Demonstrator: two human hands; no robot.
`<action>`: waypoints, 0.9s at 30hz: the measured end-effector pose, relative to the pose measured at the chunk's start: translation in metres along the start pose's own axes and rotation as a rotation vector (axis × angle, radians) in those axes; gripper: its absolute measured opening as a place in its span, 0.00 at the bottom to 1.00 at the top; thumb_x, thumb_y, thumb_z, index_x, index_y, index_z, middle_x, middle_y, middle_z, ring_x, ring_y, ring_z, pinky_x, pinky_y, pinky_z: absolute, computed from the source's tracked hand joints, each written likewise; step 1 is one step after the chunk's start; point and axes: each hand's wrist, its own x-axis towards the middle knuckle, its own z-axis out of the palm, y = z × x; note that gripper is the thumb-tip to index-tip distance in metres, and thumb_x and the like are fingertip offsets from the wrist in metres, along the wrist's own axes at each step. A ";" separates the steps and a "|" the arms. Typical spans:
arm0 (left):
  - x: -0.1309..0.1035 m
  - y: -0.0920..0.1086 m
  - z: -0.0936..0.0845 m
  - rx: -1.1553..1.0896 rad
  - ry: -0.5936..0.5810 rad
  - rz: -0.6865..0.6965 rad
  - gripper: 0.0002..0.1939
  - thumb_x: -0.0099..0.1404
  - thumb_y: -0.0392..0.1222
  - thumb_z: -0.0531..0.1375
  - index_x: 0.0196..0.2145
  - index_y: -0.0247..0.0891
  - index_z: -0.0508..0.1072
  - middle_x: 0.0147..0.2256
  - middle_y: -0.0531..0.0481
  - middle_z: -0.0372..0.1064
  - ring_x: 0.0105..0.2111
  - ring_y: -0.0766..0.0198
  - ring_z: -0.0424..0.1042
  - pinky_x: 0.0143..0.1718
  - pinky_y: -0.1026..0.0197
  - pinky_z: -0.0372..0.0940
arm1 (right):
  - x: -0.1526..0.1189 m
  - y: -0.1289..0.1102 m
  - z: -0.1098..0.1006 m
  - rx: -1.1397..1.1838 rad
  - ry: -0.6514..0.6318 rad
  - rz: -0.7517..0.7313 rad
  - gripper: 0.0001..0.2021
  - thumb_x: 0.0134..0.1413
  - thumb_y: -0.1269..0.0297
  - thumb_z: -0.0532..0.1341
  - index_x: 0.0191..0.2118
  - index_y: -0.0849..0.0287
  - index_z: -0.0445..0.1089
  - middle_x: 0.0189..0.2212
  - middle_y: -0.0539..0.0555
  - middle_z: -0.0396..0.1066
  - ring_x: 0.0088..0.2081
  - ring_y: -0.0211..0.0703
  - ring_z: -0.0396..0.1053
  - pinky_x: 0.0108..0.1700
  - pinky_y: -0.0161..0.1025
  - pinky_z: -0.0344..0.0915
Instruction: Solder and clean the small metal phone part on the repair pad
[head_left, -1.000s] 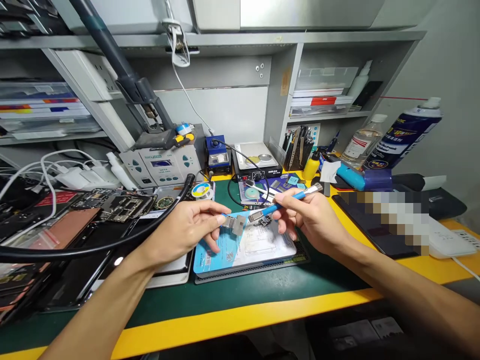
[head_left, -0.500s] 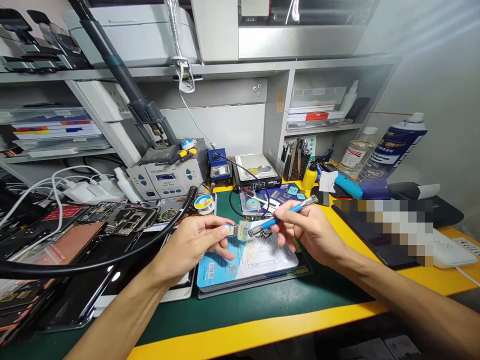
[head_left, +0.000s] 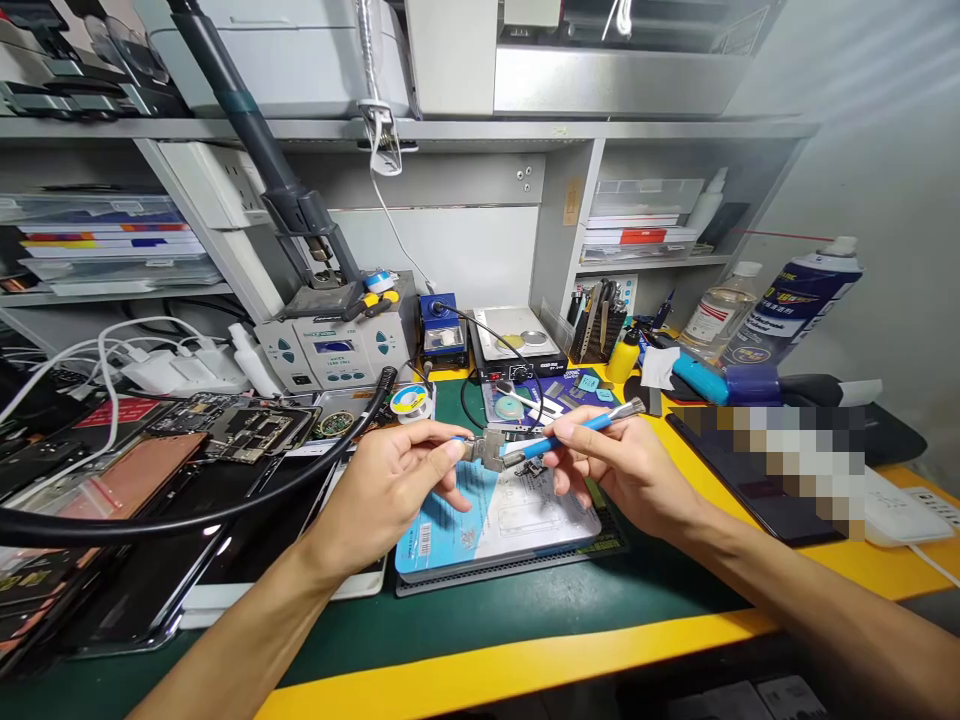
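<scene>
Pinched in the fingers of my left hand (head_left: 401, 475) is a small flat grey metallic piece (head_left: 490, 450), its exact kind unclear. A bit of blue shows at those fingertips. My right hand (head_left: 611, 460) grips a blue-handled brush (head_left: 537, 448) like a pen, with a metal ferrule and bristles at the upper right end. The brush's dark lower tip meets or nearly meets the piece's right edge; I cannot tell if they touch. Below both hands lies a blue and white pad (head_left: 442, 545), with a small dark board (head_left: 531, 469) on it.
Phone parts and boards (head_left: 251, 430) crowd the left, crossed by a thick black hose (head_left: 247, 520). Behind stand a grey hot-air station (head_left: 334, 350), a solder spool (head_left: 411, 402) and a hot plate (head_left: 517, 345). A dark tablet (head_left: 739, 475) and a spray can (head_left: 795, 300) are on the right.
The metallic piece has tilted and looks darker than before. The brush's lower tip stays beside its right edge. The whole view has shifted slightly.
</scene>
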 end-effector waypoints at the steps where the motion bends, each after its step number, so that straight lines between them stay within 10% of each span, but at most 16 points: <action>1: 0.000 0.000 0.001 0.005 0.020 0.006 0.18 0.68 0.52 0.61 0.46 0.34 0.74 0.25 0.55 0.71 0.27 0.61 0.78 0.32 0.60 0.67 | 0.000 0.000 0.000 0.013 -0.012 0.007 0.12 0.55 0.57 0.70 0.32 0.61 0.75 0.27 0.55 0.78 0.23 0.40 0.74 0.19 0.31 0.66; 17: -0.004 -0.001 0.016 0.092 0.137 0.075 0.15 0.70 0.49 0.59 0.45 0.34 0.74 0.31 0.49 0.74 0.26 0.62 0.77 0.30 0.62 0.70 | -0.002 -0.005 0.000 -0.009 0.024 -0.029 0.12 0.53 0.57 0.71 0.31 0.60 0.76 0.26 0.56 0.78 0.23 0.44 0.75 0.21 0.35 0.69; 24: -0.019 -0.031 -0.001 0.781 0.188 0.938 0.20 0.67 0.25 0.59 0.55 0.31 0.70 0.44 0.40 0.71 0.45 0.60 0.73 0.47 0.60 0.70 | 0.002 -0.012 -0.015 -0.118 0.136 -0.111 0.12 0.52 0.58 0.72 0.29 0.60 0.74 0.23 0.54 0.77 0.21 0.43 0.74 0.21 0.35 0.66; 27: -0.032 -0.047 -0.011 0.936 0.090 1.027 0.23 0.63 0.19 0.59 0.56 0.26 0.69 0.46 0.36 0.71 0.46 0.59 0.71 0.47 0.60 0.69 | -0.006 -0.013 -0.013 -0.245 0.070 -0.180 0.11 0.57 0.57 0.69 0.29 0.59 0.74 0.20 0.51 0.73 0.21 0.43 0.73 0.22 0.37 0.67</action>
